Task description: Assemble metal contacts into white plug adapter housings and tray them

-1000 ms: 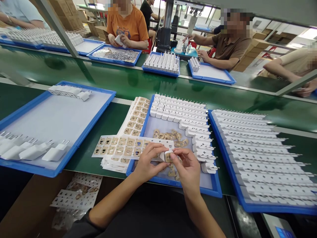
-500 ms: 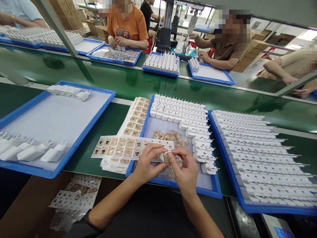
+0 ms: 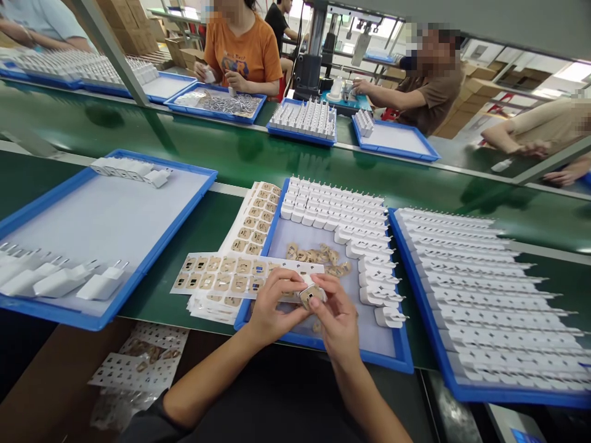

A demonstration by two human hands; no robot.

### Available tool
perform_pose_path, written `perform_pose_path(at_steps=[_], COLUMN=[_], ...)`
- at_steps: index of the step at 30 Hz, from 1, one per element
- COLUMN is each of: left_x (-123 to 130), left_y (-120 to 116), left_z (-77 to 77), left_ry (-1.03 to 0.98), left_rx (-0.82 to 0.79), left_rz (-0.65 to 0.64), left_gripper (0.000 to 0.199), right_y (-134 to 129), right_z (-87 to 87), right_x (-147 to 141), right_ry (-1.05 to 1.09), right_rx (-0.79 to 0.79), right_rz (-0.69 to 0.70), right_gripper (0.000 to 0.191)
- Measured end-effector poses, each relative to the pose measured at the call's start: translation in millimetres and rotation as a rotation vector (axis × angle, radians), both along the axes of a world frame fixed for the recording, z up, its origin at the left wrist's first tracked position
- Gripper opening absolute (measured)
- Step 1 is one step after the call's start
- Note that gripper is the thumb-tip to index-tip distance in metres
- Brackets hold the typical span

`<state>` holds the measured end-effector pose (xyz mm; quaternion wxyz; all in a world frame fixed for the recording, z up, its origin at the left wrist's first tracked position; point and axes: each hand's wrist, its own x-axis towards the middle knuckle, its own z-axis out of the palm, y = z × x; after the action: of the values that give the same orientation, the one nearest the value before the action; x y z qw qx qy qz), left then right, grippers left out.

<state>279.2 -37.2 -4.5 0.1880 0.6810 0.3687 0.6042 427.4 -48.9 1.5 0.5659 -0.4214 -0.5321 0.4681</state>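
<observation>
Between both hands is a white charger plug, its tan-covered end face with a small dark slot turned towards me. My left hand pinches it from the left with thumb and fingers. On the other side, my right hand is closed on it, the thumb at the tan face. Below the hands lies a blue-rimmed tray with rows of white plugs and loose tan pieces. A sheet of tan stickers overlaps the tray's left edge, partly hidden by my left hand.
On the left stands another blue tray with some plugs. A tray full of plugs is on the right. More sticker sheets lie beside the middle tray. Across the green belt, several people work at trays.
The plug has turned, so more of its tan face shows. My right hand has shifted slightly left. Across the belt, the person in orange has moved their hands apart.
</observation>
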Motion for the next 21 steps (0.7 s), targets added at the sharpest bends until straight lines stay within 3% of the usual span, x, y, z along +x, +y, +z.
perform_pose_path(at_steps=[4,12,16,21], left_x=[1.6,7.0,6.3,5.9], left_y=[-0.6,-0.9,-0.9,-0.7], left_z=[-2.7,-1.9,-2.9,-4.1], left_ry=[0.013,0.109,0.101,0.091], left_rx=[0.036,0.137,0.117,0.103], left_rz=[0.04,0.079,0.069,0.068], left_gripper=[0.032,0.026,0.03,0.033], right_y=[0.9,2.5,3.3,2.9], right_z=[-10.6,8.3,3.3,0.6], right_x=[-1.4,-8.1,-7.8,-4.6], right_ry=[0.025,0.009,0.037,0.031], right_rx=[0.002,0.076,0.054,0.023], right_rz=[-0.02,-0.02,-0.048,-0.031], right_gripper=[0.021,0.022,0.008,0.014])
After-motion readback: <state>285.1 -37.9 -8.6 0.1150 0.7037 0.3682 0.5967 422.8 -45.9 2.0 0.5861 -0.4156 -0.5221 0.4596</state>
